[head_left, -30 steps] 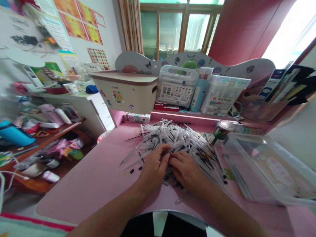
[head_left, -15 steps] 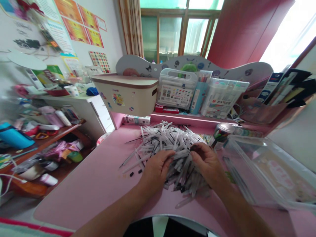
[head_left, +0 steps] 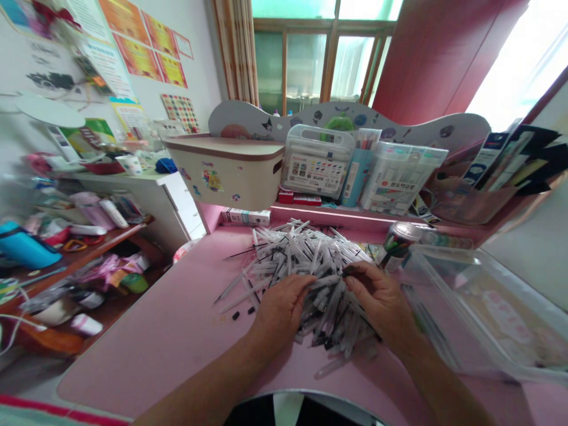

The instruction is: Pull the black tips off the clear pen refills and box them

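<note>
A big heap of clear pen barrels and thin black refills (head_left: 306,254) lies on the pink desk (head_left: 177,319). My left hand (head_left: 281,305) rests palm down on the near left side of the heap, fingers curled into the pens. My right hand (head_left: 381,299) is on the near right side, fingers bent round several pens with a dark piece at its fingertips. Between the two hands a bunch of pens is gathered together. Small black caps (head_left: 242,312) lie loose to the left.
A clear plastic box (head_left: 483,307) sits at the right, a drinks can (head_left: 397,239) beside the heap. On the raised back ledge stand marker cases (head_left: 317,160), a cream storage bin (head_left: 228,165) and a book rack (head_left: 510,160). A cluttered shelf (head_left: 66,248) is left of the desk.
My hands have drawn apart from the middle of the heap; the right one moved right and up, and a bunch of pens is now gathered between them.
</note>
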The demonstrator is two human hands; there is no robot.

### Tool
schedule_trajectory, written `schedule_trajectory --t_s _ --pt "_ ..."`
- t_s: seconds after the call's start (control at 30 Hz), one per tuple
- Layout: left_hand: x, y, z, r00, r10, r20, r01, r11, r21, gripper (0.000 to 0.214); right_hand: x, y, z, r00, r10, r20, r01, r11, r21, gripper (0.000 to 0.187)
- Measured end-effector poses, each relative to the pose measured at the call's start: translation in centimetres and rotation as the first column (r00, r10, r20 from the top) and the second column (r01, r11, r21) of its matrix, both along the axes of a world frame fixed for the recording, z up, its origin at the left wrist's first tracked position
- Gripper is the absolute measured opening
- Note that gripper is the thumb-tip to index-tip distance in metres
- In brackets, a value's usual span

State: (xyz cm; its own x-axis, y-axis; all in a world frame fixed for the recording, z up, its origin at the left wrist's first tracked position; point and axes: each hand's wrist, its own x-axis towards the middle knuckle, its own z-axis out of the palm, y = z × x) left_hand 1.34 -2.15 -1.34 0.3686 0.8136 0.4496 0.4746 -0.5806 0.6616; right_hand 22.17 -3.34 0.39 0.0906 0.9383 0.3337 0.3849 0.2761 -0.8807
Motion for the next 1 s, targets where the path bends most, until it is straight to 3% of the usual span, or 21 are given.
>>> schedule_trajectory --t_s 0.33,0.57,0.73,0.9,1.0 --pt "-0.04 0.07 -0.43 0.999 0.0 -0.045 0.002 0.999 0.05 0.029 -0.11 -0.07 0.48 0.999 0.02 0.041 -0.019 0.999 -0.041 0.019" --pt "-0.19 0.15 -0.32 0.997 0.01 -0.079 0.0 0.993 0.118 0.031 0.02 -0.17 0.64 0.983 0.027 0.183 -0.018 0.999 -0.05 0.019" --pt "-0.15 -0.03 -0.41 0.994 -0.012 -0.107 0.029 0.988 0.153 0.034 0.31 -0.16 0.14 0.966 0.073 0.247 -0.049 0.994 -0.101 0.047" --pt "-0.06 -0.1 -0.29 0.993 0.008 -0.122 0.007 0.992 0.123 0.032 0.61 -0.37 0.1 0.979 0.139 0.149 -0.127 0.988 -0.091 0.021" --pt "-0.05 -0.04 -0.29 0.991 0.022 -0.129 -0.006 0.993 0.117 0.03 0.57 -0.28 0.17 0.964 0.138 0.226 -0.132 0.99 -0.043 0.014"
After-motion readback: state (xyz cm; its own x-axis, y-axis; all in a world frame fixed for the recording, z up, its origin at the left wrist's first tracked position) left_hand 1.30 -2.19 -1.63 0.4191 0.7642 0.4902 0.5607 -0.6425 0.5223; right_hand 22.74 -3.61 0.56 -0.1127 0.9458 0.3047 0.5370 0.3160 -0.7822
